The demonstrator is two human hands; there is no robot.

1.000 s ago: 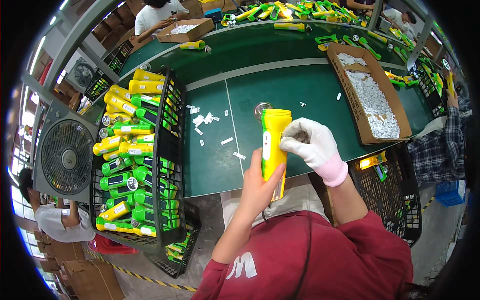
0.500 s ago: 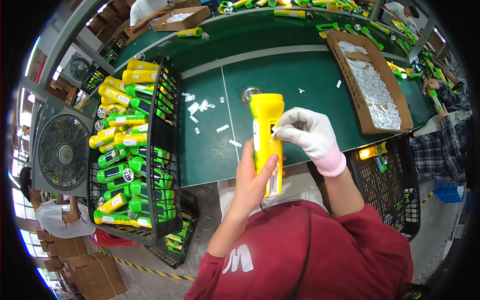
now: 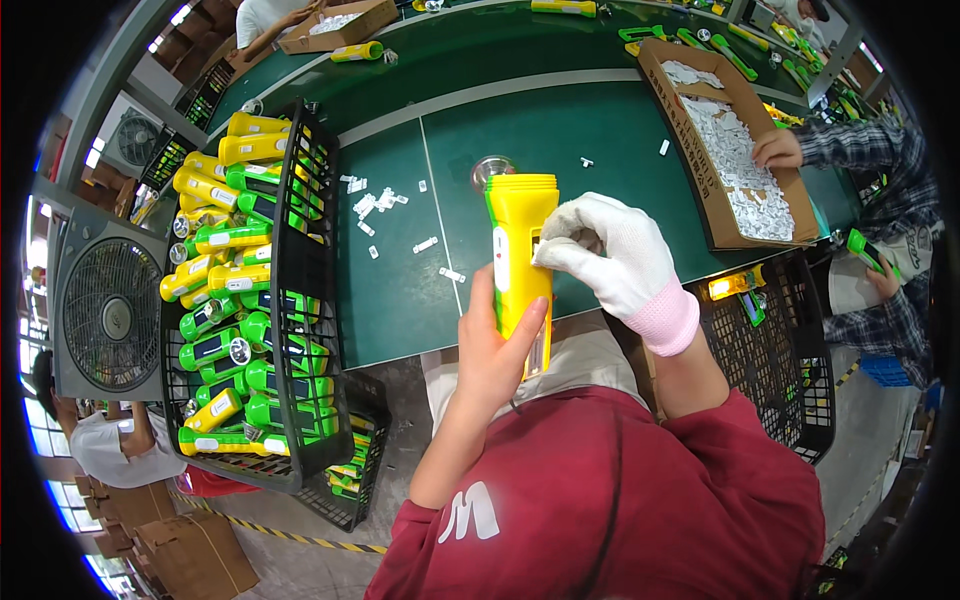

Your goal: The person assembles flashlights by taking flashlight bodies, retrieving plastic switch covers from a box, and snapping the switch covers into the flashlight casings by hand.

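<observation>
Upright above the table's near edge stands a yellow flashlight point(image 3: 522, 225) with a green strip along its left side. My bare left hand point(image 3: 492, 350) is wrapped round its lower body. At the slot in its side, my right hand point(image 3: 615, 258), in a white glove with a pink cuff, pinches thumb and forefinger together. The small white plastic part seen there earlier is mostly hidden by these fingertips. Just behind the flashlight's open top is a round silver reflector point(image 3: 493, 170). Several loose white plastic parts point(image 3: 378, 202) lie on the green table point(image 3: 400, 295) to the left.
A black crate point(image 3: 315, 400) heaped with yellow and green flashlights stands at left, beside a grey fan point(image 3: 110, 315). At right is a cardboard box point(image 3: 705, 195) of white parts, with a co-worker's hand point(image 3: 778, 149) in it. Below it sits another black crate point(image 3: 770, 350).
My right fingertips have closed in on the slot, covering the white part. A co-worker's hand has reached into the cardboard box at right. The view has shifted slightly.
</observation>
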